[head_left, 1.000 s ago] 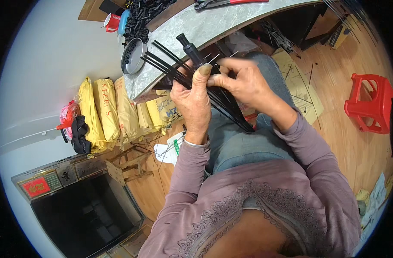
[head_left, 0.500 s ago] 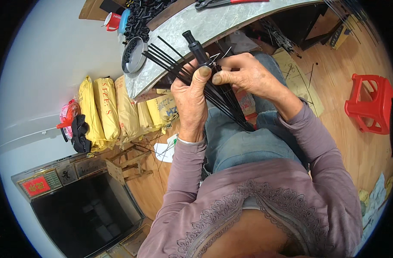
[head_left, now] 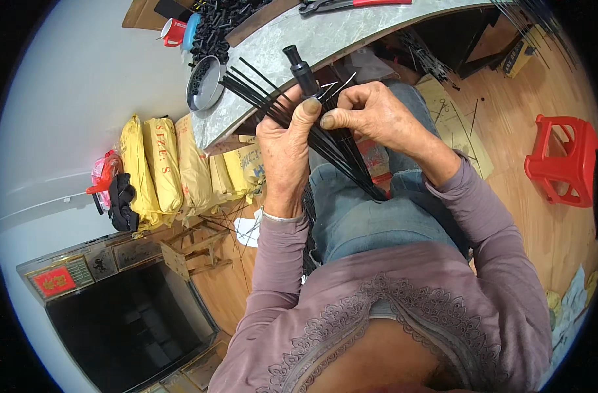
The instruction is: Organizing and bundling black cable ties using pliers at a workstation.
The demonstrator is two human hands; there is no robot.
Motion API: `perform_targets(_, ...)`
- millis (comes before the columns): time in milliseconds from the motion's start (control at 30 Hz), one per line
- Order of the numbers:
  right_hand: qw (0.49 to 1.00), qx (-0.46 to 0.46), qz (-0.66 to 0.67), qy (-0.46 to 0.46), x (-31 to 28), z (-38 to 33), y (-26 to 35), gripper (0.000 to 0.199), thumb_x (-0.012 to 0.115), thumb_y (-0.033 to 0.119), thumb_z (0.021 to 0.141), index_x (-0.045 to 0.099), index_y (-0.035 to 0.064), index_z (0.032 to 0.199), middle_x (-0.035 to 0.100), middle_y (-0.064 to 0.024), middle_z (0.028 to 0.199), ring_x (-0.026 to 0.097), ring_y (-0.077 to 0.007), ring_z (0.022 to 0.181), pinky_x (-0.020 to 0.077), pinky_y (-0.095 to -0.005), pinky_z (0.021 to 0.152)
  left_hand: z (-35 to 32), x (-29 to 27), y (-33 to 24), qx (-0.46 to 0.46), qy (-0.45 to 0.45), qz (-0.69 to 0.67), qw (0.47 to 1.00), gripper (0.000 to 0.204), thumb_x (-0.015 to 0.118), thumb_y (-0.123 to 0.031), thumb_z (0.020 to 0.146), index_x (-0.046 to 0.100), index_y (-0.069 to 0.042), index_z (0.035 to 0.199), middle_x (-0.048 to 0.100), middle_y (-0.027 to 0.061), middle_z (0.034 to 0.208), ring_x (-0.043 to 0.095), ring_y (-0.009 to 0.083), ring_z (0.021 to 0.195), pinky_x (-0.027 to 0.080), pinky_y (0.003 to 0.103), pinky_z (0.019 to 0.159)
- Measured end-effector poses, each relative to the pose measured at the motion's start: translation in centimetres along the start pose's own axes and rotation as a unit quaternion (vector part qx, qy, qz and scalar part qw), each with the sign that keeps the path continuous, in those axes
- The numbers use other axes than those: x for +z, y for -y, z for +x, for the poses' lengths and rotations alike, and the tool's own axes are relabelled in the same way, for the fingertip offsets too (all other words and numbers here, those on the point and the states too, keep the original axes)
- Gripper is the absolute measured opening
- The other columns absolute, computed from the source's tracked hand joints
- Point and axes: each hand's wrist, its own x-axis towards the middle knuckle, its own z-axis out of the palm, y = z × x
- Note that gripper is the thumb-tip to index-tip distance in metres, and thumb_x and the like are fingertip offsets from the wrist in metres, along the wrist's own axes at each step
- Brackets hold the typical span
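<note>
The left hand [head_left: 287, 154] is gripping a fan of black rods [head_left: 338, 147] slanting up-left; the right hand [head_left: 371, 114] is pinching beside the black cap [head_left: 303, 71].

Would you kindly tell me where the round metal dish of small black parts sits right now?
In the head view, the round metal dish sits upper left on the grey marbled tabletop, near its edge, just left of the bundle of thin black rods.
</note>
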Motion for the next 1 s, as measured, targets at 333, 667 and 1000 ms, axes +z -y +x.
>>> perform_targets(333, 0.992, 0.039, 0.109, 0.056, -0.4, 0.7, -2.1, 0.036, 0.079, 0.036, 0.076, 0.057, 0.0111, 0.064, 0.053, 0.0049, 0.061, 0.048, -0.0037, 0.055, 0.0364, -0.0196, 0.048, -0.1, -0.3, 0.3, -0.008, 0.047, -0.075, 0.996, 0.03, 0.071, -0.014, 0.086, 0.064, 0.001, 0.111, 0.066, 0.0052, 0.103, 0.06, 0.0109, 0.088, 0.049, 0.025, 0.08)
perform_targets(667, 0.993, 0.037, 0.111, 0.018, 0.3, 0.3, -1.0, 0.036, 0.08, 0.035, 0.076, 0.061, 0.0067, 0.066, 0.054, 0.0037, 0.06, 0.046, -0.0047, 0.056, 0.0356, -0.0217, 0.05, 0.1, 0.3, 1.3, -0.008, -0.035, -0.12, 0.992, 0.029, 0.072, -0.011, 0.085, 0.062, 0.002, 0.109, 0.065, 0.0049, 0.097, 0.06, 0.0109, 0.085, 0.05, 0.024, 0.076)
perform_targets(1000, 0.999, 0.013, -0.03, -0.02, 0.2, 0.4, -0.8, 0.042, 0.081, 0.038, 0.073, 0.059, 0.0047, 0.062, 0.051, 0.0033, 0.058, 0.045, -0.0063, 0.054, 0.0361, -0.0247, 0.048, 0.0, 0.5, 1.1, 0.004, -0.047, -0.063, 0.997, 0.029, 0.073, -0.013, 0.084, 0.064, 0.001, 0.107, 0.065, 0.0041, 0.096, 0.059, 0.0109, 0.084, 0.049, 0.025, 0.076)
